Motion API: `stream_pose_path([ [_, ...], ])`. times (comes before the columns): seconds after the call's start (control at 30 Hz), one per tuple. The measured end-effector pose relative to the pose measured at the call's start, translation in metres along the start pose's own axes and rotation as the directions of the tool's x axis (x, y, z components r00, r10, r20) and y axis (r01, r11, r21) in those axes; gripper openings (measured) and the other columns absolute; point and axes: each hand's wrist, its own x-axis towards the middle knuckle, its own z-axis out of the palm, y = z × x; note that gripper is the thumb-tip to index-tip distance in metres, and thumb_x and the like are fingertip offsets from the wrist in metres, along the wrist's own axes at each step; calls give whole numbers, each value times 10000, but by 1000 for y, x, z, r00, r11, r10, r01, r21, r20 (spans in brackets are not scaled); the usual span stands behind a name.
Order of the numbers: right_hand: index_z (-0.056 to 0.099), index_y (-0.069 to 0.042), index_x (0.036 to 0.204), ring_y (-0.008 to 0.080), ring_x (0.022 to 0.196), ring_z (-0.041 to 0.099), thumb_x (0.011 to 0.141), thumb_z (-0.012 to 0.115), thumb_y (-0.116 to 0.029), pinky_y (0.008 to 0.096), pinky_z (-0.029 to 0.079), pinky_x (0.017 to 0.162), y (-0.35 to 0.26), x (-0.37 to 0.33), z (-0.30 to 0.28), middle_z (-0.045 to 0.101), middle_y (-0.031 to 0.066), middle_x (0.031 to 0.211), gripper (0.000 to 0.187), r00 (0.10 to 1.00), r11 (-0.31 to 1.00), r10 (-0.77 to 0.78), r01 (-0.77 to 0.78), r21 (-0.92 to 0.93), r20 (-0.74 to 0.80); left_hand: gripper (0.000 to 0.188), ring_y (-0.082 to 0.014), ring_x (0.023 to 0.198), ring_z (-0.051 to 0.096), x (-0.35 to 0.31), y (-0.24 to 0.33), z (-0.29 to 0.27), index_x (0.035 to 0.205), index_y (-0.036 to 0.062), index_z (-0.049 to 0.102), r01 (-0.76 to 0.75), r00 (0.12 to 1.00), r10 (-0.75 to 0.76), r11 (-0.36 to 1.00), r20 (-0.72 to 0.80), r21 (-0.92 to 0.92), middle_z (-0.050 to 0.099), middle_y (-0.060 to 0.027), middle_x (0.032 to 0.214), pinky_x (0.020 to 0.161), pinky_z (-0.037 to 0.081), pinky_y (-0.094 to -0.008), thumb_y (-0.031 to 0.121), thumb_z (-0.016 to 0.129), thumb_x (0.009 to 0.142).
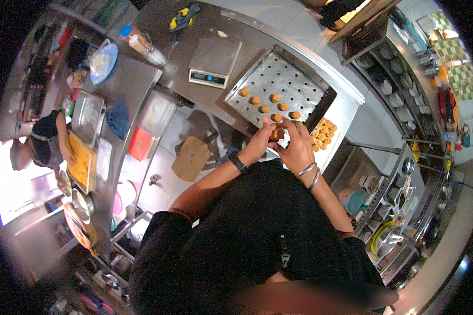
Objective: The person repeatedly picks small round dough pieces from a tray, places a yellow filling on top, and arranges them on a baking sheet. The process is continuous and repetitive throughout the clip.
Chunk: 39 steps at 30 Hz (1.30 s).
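My left hand [256, 145] and my right hand [298, 147] meet at the near edge of a perforated metal tray [284, 68]. Between their fingertips is a small brown piece [277, 135], pinched from both sides; its exact kind is hard to make out. Several small round orange-brown pieces [276, 98] stand apart from one another on the tray's near half. Right beside my right hand, more orange-brown pieces [325, 131] lie close together on a pale surface.
Beyond the tray's left side sits a digital scale [214, 60], with yellow-and-black gloves [185, 17] farther off. A brown stool [191, 158] stands on the floor to my left. At the left counter, another person [50, 134] reaches to a tray of yellow food [82, 157]. Shelves of metalware [391, 89] line the right.
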Motion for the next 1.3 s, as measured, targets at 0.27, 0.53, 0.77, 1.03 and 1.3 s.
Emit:
stream_pose_path([
  [0.27,603,-9,1181,424,1014,587,705,723,1,468,503,875,5,26,23,596,206,1063,491,988,995,60,-71,74,145,367,-171,1175,596,11,1,-25,1338,9,547,-1,997,41,867,69,-498,637,-66,1271,997,487,-342,225,454,1056],
  [0.53,636,-47,1121,353,875,637,731,711,15,450,527,795,18,68,52,652,174,989,401,983,994,25,-5,-111,181,337,-118,984,640,30,-4,-54,1329,36,564,-175,983,133,878,-125,-446,642,-39,1225,843,526,-287,97,539,998],
  [0.77,658,-33,1065,378,903,626,754,686,-47,473,502,884,126,155,119,662,169,981,312,972,954,-137,181,-240,190,345,-118,890,642,9,15,-88,1316,66,594,-69,953,-13,964,-302,-258,674,-54,1174,750,514,-262,237,582,1016],
  [1.03,654,-3,919,384,883,634,724,689,-51,455,538,801,155,190,166,652,194,902,204,883,862,-279,404,-305,378,363,-127,888,651,-7,4,-118,1269,59,617,-51,918,-52,968,-392,-247,693,-56,1147,763,514,-284,306,597,1004],
  [1.3,662,-53,1020,347,924,642,766,685,-119,437,537,821,149,193,171,673,153,952,264,890,890,-112,288,-354,441,348,-133,902,666,-7,7,-117,1257,56,623,-38,907,-51,979,-418,-202,697,-59,1124,761,506,-275,287,603,998],
])
